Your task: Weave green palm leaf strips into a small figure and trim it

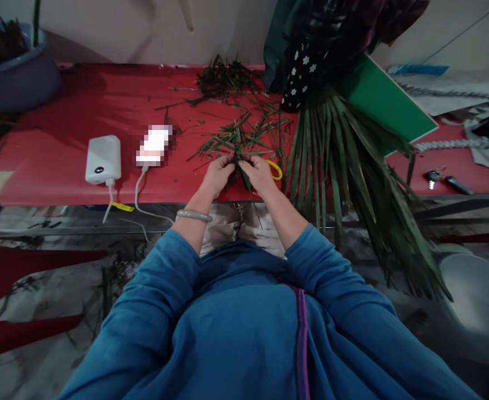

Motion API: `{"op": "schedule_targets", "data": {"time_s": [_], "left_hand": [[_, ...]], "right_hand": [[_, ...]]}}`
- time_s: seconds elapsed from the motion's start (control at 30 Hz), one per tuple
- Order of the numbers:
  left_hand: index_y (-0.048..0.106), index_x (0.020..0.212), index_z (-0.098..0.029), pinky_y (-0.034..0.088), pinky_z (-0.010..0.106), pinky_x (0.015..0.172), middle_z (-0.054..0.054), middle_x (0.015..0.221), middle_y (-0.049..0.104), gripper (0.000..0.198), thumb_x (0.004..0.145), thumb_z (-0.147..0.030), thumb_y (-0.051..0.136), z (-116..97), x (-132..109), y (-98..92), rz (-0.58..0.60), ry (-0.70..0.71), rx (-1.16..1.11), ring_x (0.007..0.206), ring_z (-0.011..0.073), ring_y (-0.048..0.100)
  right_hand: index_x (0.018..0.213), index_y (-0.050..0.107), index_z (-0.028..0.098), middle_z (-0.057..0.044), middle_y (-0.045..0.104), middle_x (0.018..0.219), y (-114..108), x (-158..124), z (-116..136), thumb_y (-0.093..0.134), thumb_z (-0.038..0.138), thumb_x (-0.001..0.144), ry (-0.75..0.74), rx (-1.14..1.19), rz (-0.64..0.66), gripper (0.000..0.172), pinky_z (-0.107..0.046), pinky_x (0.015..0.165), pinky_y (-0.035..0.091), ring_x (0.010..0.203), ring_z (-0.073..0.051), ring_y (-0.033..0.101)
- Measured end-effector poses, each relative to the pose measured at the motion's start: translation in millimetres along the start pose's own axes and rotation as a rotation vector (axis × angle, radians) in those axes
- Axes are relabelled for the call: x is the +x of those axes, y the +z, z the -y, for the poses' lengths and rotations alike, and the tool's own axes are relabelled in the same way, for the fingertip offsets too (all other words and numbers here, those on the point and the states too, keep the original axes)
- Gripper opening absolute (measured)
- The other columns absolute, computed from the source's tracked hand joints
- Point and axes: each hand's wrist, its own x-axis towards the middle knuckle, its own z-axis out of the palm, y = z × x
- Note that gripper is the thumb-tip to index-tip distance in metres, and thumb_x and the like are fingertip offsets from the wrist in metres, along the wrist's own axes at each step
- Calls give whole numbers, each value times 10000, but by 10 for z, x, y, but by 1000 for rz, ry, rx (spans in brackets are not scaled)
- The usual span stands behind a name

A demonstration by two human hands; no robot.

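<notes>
My left hand [218,173] and my right hand [260,173] are close together at the near edge of a red table [61,161], each pinched on a narrow green leaf strip [243,172] held between them. Just beyond the hands lies a heap of cut green leaf strips [240,139]. A yellow-handled pair of scissors [275,169] peeks out behind my right hand. A large fan of long palm leaves [344,166] lies to the right and hangs over the table edge.
A white power bank [103,158] and a phone [154,145] with cables lie at left. A purple basin [15,78] stands at the far left corner. A green board [382,100], rope [448,145] and keys [433,178] lie at right. Red plastic furniture [3,278] is at lower left.
</notes>
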Motion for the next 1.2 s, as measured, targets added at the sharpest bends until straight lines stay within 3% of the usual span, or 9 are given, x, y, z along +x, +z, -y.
{"op": "schedule_targets", "data": {"time_s": [0.23,0.63,0.87,1.2], "left_hand": [[568,761,-163,334,167,434,-43,554,504,135,646,-158,496,-13,12,-1,-83,-72,29,440,48,422],[515,645,-158,303,177,419,-49,496,468,47,628,-185,549,-35,-41,-18,-7,-35,94,427,47,429],[512,643,-165,307,170,414,-56,481,457,75,621,-203,573,-55,-39,-30,-73,-79,-12,421,42,421],[531,654,-161,307,164,404,-49,487,477,83,622,-214,587,-59,-40,-44,-53,-87,14,431,47,454]], "right_hand": [[744,593,148,15,566,665,10,-10,12,471,374,726,-11,74,51,258,-263,655,418,679,-132,514],[729,568,153,19,547,645,-2,2,21,485,385,718,13,-16,-2,247,-265,637,409,655,-127,491],[734,557,151,3,579,700,4,-10,22,479,325,703,-49,-28,54,194,-275,655,410,675,-134,510],[693,523,163,20,543,643,0,-6,6,483,329,689,-50,-70,-21,170,-253,598,384,627,-120,485]]}}
